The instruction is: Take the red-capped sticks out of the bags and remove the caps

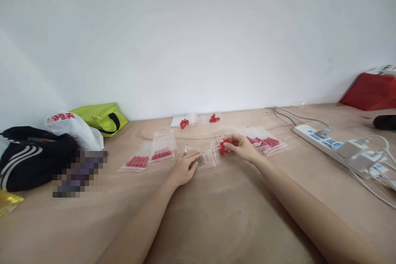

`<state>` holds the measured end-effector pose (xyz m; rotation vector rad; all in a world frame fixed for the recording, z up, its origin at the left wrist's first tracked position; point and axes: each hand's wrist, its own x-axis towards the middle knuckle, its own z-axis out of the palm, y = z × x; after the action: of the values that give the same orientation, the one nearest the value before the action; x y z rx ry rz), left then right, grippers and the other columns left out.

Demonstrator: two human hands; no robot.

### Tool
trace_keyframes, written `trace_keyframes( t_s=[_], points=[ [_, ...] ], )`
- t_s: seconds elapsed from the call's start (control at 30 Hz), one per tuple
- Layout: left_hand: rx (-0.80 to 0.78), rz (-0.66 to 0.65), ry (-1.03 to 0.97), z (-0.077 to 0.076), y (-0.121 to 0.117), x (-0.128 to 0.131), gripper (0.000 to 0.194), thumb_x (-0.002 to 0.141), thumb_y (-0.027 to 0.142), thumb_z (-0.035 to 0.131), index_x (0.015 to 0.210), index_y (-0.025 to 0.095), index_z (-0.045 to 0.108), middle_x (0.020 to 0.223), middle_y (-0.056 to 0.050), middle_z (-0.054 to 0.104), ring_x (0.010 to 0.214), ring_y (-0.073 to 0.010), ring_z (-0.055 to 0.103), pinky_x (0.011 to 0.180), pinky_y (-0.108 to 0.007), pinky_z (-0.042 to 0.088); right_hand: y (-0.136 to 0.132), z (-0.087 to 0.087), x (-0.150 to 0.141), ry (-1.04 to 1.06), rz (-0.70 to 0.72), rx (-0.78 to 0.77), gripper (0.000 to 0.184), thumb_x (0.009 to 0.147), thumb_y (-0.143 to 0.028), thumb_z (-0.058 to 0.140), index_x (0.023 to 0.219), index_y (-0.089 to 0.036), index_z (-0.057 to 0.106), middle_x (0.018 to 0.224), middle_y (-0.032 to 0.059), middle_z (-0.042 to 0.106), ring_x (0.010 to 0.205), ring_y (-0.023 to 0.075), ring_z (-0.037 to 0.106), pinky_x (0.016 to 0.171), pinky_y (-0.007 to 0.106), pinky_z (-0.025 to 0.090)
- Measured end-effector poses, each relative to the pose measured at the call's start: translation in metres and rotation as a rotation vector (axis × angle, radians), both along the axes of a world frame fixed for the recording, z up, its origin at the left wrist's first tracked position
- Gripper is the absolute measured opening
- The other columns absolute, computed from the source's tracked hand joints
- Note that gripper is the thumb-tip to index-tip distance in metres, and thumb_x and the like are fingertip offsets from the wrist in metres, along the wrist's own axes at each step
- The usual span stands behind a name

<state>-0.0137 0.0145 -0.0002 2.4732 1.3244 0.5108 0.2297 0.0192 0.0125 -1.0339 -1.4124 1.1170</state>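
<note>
My left hand (185, 169) lies with its fingers stretched over the left part of a clear zip bag (208, 160), touching it. In my right hand (241, 147), thumb and fingers are closed round a small bunch of red-ended sticks (223, 147); their thin pale ends point up and left. The bunch is just right of the bag's red-lined opening. Left of my hands lie two zip bags, one with a row of red-ended pieces (137, 161) and another with similar red pieces (161, 153). Filled bags (269, 142) overlap behind my right hand.
Two small heaps of red pieces (184, 123) (214, 118) lie on bags near the wall. At right is a white power strip (320, 140) with plugged-in chargers and cables. A black bag (34, 159), white plastic bag (76, 130) and lime-green pouch (100, 117) stand left.
</note>
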Motion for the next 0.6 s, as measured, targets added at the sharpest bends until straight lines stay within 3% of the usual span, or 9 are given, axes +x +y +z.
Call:
trace_keyframes(
  t_s=[0.17,0.27,0.33,0.43,0.5,0.6],
  points=[
    [-0.033,0.005,0.129,0.006,-0.004,0.001,0.039,0.079,0.034,0.048,0.119,0.031,0.049,0.133,-0.003,0.042,0.125,-0.0224,0.033,0.104,-0.052,0.012,0.014,0.002,0.019,-0.007,-0.403,0.146,0.033,0.067,-0.041,0.061,0.086,-0.015,0.057,0.069,0.0025,0.061,0.059,0.0121,0.056,0.056,0.026,0.046],
    [-0.032,-0.025,0.181,0.008,-0.006,0.001,0.039,0.079,0.044,0.049,0.118,0.039,0.048,0.137,-0.001,0.036,0.127,-0.0265,0.027,0.101,-0.057,0.010,0.014,-0.006,0.013,-0.136,-0.542,0.312,0.028,0.074,-0.037,0.055,0.091,-0.016,0.058,0.080,0.0057,0.064,0.068,0.0140,0.058,0.065,0.029,0.048],
    [0.002,-0.024,0.169,0.007,-0.006,0.002,0.035,0.079,0.044,0.048,0.114,0.040,0.051,0.134,-0.001,0.040,0.126,-0.0274,0.028,0.100,-0.057,0.013,0.011,-0.013,0.005,-0.283,-0.542,0.434,0.022,0.078,-0.031,0.050,0.093,-0.017,0.060,0.087,0.0067,0.064,0.076,0.0151,0.059,0.071,0.030,0.047],
    [0.121,0.075,0.052,0.001,-0.004,0.002,0.028,0.081,0.038,0.046,0.105,0.029,0.060,0.121,-0.005,0.050,0.117,-0.0245,0.040,0.099,-0.048,0.027,0.005,-0.022,-0.008,-0.550,-0.401,0.594,0.024,0.083,-0.020,0.042,0.097,-0.018,0.061,0.096,0.0082,0.062,0.088,0.0158,0.057,0.079,0.029,0.045],
    [0.190,0.180,-0.030,-0.004,-0.001,0.002,0.025,0.080,0.031,0.049,0.099,0.022,0.062,0.112,-0.008,0.053,0.108,-0.0225,0.047,0.095,-0.040,0.035,0.003,-0.027,-0.015,-0.751,-0.293,0.647,0.030,0.083,-0.013,0.038,0.103,-0.019,0.060,0.101,0.0090,0.060,0.092,0.0160,0.055,0.081,0.029,0.044],
    [0.225,0.313,-0.095,-0.007,0.003,0.002,0.024,0.072,0.027,0.058,0.094,0.019,0.061,0.105,-0.008,0.053,0.102,-0.0233,0.049,0.091,-0.038,0.038,0.001,-0.031,-0.020,-1.012,-0.199,0.655,0.036,0.081,-0.007,0.036,0.109,-0.019,0.057,0.104,0.0097,0.058,0.094,0.0172,0.052,0.081,0.030,0.042]
  ],
)
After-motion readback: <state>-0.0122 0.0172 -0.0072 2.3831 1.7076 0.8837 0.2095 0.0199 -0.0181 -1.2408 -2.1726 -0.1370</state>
